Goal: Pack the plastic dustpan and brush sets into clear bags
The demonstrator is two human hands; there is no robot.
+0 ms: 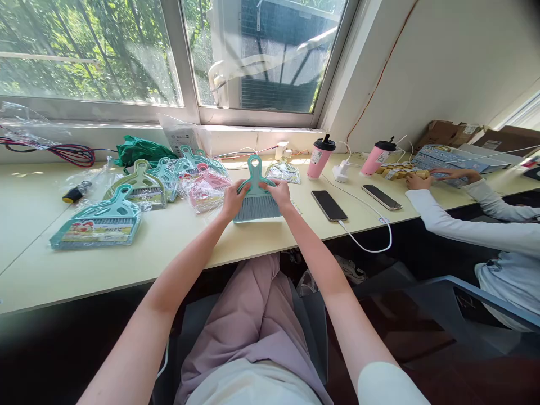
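A teal dustpan and brush set (255, 191) stands upright at the table's front, its grey bristles facing me and its handle loop on top. My left hand (234, 198) grips its left side, and my right hand (276, 194) grips its right side. Several sets in clear plastic lie to the left: a teal one (99, 222) in front, a green one (141, 183), a pink one (206, 187) and more teal ones behind. A small yellowish packaged set (283, 170) lies just behind my right hand.
To my right are a phone (329, 206), a second phone (382, 197), a white charger with cable (341, 170) and two pink cups (320, 157). Farther right, another person's hands (419, 180) touch yellow packs by boxes. A screwdriver (77, 192) and a green bag (143, 151) lie left.
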